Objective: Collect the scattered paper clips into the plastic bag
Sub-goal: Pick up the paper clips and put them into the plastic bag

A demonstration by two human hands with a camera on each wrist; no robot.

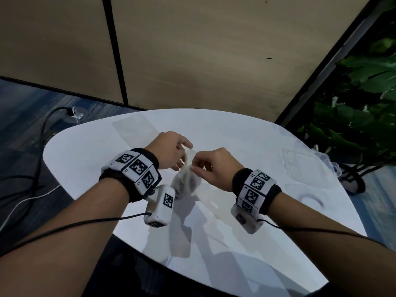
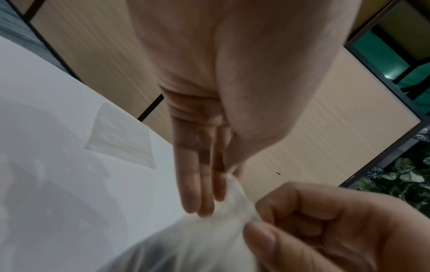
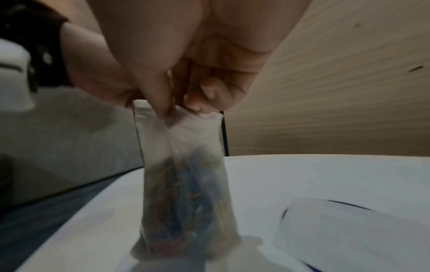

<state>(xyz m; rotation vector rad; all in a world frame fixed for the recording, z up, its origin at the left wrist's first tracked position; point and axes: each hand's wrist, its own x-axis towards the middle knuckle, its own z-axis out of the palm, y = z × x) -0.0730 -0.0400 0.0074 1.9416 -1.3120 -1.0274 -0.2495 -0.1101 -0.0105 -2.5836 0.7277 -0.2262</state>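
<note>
A small clear plastic bag (image 1: 186, 182) stands upright at the middle of the white table (image 1: 90, 159), its bottom on the surface. Coloured paper clips (image 3: 186, 193) fill its lower half. My right hand (image 3: 177, 110) pinches the bag's top edge between thumb and fingertips. My left hand (image 2: 230, 171) pinches the other end of that edge between thumb and forefinger, its other fingers (image 2: 197, 184) held straight. In the head view my left hand (image 1: 184, 156) and right hand (image 1: 192, 167) meet above the bag. I see no loose clips on the table.
A spare clear bag (image 1: 134, 129) lies flat at the table's far left. Clear plastic boxes (image 1: 300, 163) sit at the right edge, with a clear round piece (image 1: 310, 200) nearer me. A leafy plant (image 1: 364, 103) stands to the right. Cables (image 1: 32, 168) run over the floor on the left.
</note>
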